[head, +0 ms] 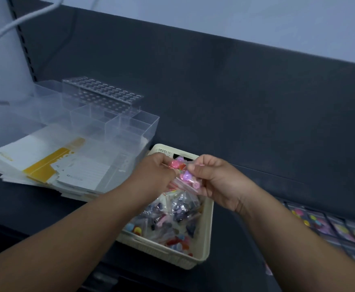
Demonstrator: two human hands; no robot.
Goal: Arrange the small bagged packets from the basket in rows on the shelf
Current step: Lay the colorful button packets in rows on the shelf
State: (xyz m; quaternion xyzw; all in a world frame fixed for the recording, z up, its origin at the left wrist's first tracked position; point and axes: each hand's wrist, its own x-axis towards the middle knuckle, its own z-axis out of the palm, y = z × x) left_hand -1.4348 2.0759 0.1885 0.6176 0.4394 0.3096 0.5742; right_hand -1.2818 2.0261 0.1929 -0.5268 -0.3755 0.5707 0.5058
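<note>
1. A stack of white and yellow paper packs [46, 165] lies at the far left of the dark shelf [235, 133], with clear plastic boxes [109, 119] standing just behind it.
2. The left hand [153, 175] reaches in from the lower left, forearm stretched diagonally, knuckles up. Its fingers are curled in and pinch the left end of the held packets [186, 178].
3. The held packets, clear bags of pink and purple pieces, sit between the two hands, raised above the far half of the basket [207, 234]. How many bags are in the bunch cannot be told.
4. The cream basket rests on the shelf beneath the hands; loose packets [172, 218] with dark, red, blue and yellow contents lie piled inside it.
5. The right hand [216, 182] comes in from the lower right, wrist bent, fingers folded round the right edge of the held packets and the thumb pressing from above.
6. At the far right, rows of laid packets [341, 230] lie flat on the shelf, well apart from the basket.
</note>
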